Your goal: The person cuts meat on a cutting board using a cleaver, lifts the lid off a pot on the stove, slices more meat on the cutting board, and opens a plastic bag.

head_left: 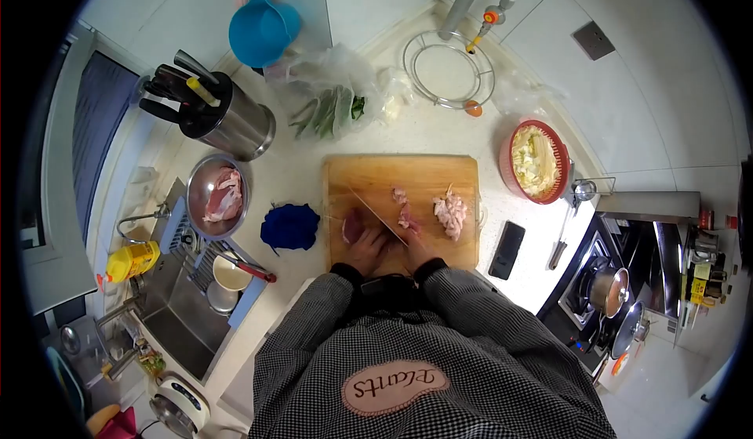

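A wooden cutting board (400,174) lies in front of me. My right hand (420,252) is closed at the handle end of a kitchen knife (378,216), whose thin blade points away to the upper left. My left hand (365,251) presses with curled fingers on a piece of raw meat (353,226), just left of the blade. Right of the blade lie a few cut strips of meat (404,213). Farther right on the board is a small heap of paler cut meat (451,214). The knife's handle is hidden in my hand.
Left of the board are a blue cloth (289,226), a steel bowl with raw meat (245,184), a knife block (243,121) and the sink (179,325). To the right are a phone (507,249), a red basket (508,174) and the stove (563,313). A wire rack (406,67) stands behind.
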Demonstrator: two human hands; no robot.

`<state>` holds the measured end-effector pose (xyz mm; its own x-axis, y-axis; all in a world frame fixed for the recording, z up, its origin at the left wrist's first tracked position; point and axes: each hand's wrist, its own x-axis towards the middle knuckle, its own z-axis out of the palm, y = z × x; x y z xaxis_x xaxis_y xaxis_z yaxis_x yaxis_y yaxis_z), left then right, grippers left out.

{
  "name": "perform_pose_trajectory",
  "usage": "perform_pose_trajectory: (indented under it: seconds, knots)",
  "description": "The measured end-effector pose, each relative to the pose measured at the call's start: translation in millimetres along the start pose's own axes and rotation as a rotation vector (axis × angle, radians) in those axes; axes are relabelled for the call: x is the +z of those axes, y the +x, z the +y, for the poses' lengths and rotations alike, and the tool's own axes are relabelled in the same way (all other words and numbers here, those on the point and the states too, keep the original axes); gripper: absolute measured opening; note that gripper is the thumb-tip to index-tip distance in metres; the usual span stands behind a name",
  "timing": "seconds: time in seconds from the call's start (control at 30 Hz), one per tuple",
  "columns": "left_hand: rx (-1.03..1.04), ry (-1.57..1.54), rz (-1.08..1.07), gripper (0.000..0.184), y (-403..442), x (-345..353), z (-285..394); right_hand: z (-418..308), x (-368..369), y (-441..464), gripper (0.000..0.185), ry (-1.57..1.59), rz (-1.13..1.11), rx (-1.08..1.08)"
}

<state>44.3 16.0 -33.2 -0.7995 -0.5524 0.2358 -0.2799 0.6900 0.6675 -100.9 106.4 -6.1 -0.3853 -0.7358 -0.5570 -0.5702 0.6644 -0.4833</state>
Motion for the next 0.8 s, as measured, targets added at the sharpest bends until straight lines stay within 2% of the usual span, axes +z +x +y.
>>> perform_pose_trajectory:
  seconds: [0.07,0.17,0.23,0.27,0.33,0.43,0.47,0.63,0.7,0.73,0.8]
  knots:
    - [-0.060,0.064,-0.045,0.028,4,-5,-1,-22,-6,13,0.028,-0.090,0.082,-0.172]
    - [-0.056,-0.004,-0.088,0.029,5,-7,2,-44,-28,14,0.038,-0.125,-0.046,-0.090]
    - [-0.077,-0.001,-0.068,0.028,2,-2,1,-22,-12,6,0.042,-0.064,0.029,-0.036]
    - [-0.103,-0.008,-0.050,0.027,0,1,-1,0,-4,-2,0.042,-0.007,0.107,-0.134]
    - [-0.061,0.011,0.022,0.026,1,5,-4,13,-16,-15,0.046,-0.122,0.011,-0.130]
    - [-0.032,-0.005,0.075,0.024,1,8,-1,-5,-35,-6,0.043,-0.033,0.045,-0.185]
    - [-0.044,-0.030,0.071,0.024,0,8,-1,-20,-47,-1,0.037,-0.146,-0.009,-0.092]
    - [-0.003,-0.039,0.112,0.023,0,6,-3,-9,-56,15,0.028,-0.013,0.133,-0.019]
    - [-0.007,-0.053,0.109,0.023,4,1,2,1,-59,0,0.025,0.018,0.170,-0.112]
    - [-0.015,-0.075,0.078,0.024,4,-2,2,4,-56,-9,0.025,0.051,0.244,-0.235]
    - [-0.027,-0.097,0.046,0.025,4,-5,0,7,-52,-22,0.023,0.046,0.234,-0.258]
